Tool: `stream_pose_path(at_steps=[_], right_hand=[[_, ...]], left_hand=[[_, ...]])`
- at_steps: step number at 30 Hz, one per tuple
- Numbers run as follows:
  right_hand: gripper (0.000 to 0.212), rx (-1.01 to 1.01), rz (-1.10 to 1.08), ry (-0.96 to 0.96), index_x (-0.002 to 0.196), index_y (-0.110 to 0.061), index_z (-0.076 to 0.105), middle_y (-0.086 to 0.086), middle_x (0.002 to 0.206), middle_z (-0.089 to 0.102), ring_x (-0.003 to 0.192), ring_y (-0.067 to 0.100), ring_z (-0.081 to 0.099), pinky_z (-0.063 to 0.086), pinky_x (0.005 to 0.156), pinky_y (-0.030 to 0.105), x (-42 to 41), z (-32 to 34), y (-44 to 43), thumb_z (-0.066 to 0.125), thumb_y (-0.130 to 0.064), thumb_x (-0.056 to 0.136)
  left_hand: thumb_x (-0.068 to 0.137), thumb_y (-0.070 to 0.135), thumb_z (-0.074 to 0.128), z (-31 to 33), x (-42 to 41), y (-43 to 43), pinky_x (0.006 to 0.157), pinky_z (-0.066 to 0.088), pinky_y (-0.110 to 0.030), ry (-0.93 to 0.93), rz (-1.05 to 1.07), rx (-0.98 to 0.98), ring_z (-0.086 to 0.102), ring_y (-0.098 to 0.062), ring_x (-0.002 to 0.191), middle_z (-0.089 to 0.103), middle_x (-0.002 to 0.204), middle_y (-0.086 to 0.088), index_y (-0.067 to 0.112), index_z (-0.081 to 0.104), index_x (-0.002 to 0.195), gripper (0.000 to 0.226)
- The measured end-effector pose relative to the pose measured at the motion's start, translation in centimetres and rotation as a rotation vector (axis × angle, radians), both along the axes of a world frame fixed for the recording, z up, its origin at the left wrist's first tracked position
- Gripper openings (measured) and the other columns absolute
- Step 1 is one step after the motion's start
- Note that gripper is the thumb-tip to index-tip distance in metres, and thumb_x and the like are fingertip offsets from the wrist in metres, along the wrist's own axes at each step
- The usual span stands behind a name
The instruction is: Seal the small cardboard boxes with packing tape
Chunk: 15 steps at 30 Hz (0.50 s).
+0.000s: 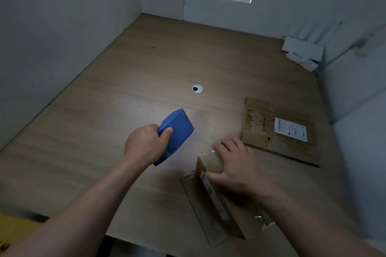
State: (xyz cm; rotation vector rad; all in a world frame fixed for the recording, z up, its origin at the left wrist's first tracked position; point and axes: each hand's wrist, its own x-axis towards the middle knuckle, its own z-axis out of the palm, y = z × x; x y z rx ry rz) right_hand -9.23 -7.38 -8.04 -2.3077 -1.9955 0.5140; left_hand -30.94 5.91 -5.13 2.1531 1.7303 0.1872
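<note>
L hand [144, 144] wraps blue dispenser [177, 129] left of box [215, 196]; R hand [234, 165] curls over box end. I'd pin it firm, run tape centred on seam.

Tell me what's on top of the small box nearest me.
The right hand grips the far end of the small box, over glossy tape. What lies beneath the palm is hidden.

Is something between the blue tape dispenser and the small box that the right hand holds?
Nothing visible. Only desk surface separates the blue tape dispenser in the left hand from the small box; the flattened carton lies farther right.
</note>
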Motion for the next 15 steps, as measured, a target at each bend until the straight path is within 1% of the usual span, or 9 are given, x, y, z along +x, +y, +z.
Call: stream_pose_path(at_steps=[3, 5, 9, 11, 13, 15], right_hand=[[0.069, 0.012, -0.101, -0.022, 0.120, -0.039, 0.044, -0.010, 0.120, 0.039, 0.115, 0.013, 0.034, 0.036, 0.095, 0.035, -0.7, -0.4, 0.3, 0.048, -0.084, 0.068], [0.064, 0.010, -0.165, -0.036, 0.115, -0.039, 0.045, -0.010, 0.116, 0.040, 0.113, 0.014, 0.035, 0.036, 0.093, 0.036, -1.4, -0.4, 0.4, 0.045, -0.084, 0.069], [0.072, -0.032, -0.302, -0.118, 0.124, -0.036, 0.049, -0.005, 0.124, 0.047, 0.116, 0.017, 0.038, 0.037, 0.094, 0.040, -2.3, 0.2, 0.6, 0.035, -0.086, 0.074], [0.074, -0.037, -0.366, -0.145, 0.125, -0.034, 0.051, -0.003, 0.123, 0.048, 0.116, 0.018, 0.039, 0.035, 0.091, 0.040, -2.6, 0.2, 0.6, 0.032, -0.087, 0.076], [0.075, -0.043, -0.373, -0.117, 0.126, -0.034, 0.050, -0.002, 0.124, 0.048, 0.116, 0.018, 0.038, 0.035, 0.092, 0.040, -2.8, 0.3, 0.4, 0.031, -0.087, 0.076], [0.076, -0.067, -0.378, -0.024, 0.135, -0.034, 0.044, -0.002, 0.135, 0.046, 0.126, 0.020, 0.036, 0.035, 0.100, 0.043, -2.3, 0.3, 0.3, 0.030, -0.084, 0.080]], left_hand=[[0.100, 0.052, 0.042, 0.4, 0.1, 0.8, 0.059, 0.052, -0.034, -0.011, -0.043, -0.015, 0.059, -0.018, 0.061, 0.059, 0.067, -0.001, 0.018, 0.056, 0.075, 0.044], [0.099, 0.052, 0.043, 0.5, 0.1, 1.3, 0.061, 0.054, -0.036, -0.033, -0.062, -0.016, 0.060, -0.019, 0.062, 0.059, 0.067, -0.002, 0.017, 0.057, 0.075, 0.044], [0.097, 0.054, 0.044, 0.8, 0.2, 2.3, 0.062, 0.055, -0.039, -0.080, -0.118, -0.018, 0.060, -0.021, 0.061, 0.060, 0.066, -0.003, 0.016, 0.058, 0.073, 0.047], [0.098, 0.052, 0.046, 1.2, 0.5, 2.6, 0.058, 0.049, -0.037, -0.129, -0.181, -0.036, 0.057, -0.020, 0.059, 0.059, 0.065, -0.003, 0.013, 0.058, 0.072, 0.048], [0.098, 0.048, 0.049, 1.9, 0.7, 2.7, 0.055, 0.038, -0.031, -0.181, -0.261, -0.062, 0.050, -0.018, 0.056, 0.055, 0.063, -0.004, 0.010, 0.057, 0.070, 0.048], [0.098, 0.046, 0.052, 2.8, 0.8, 2.7, 0.055, 0.034, -0.029, -0.226, -0.356, -0.116, 0.047, -0.016, 0.055, 0.053, 0.061, -0.003, 0.011, 0.056, 0.067, 0.046]])
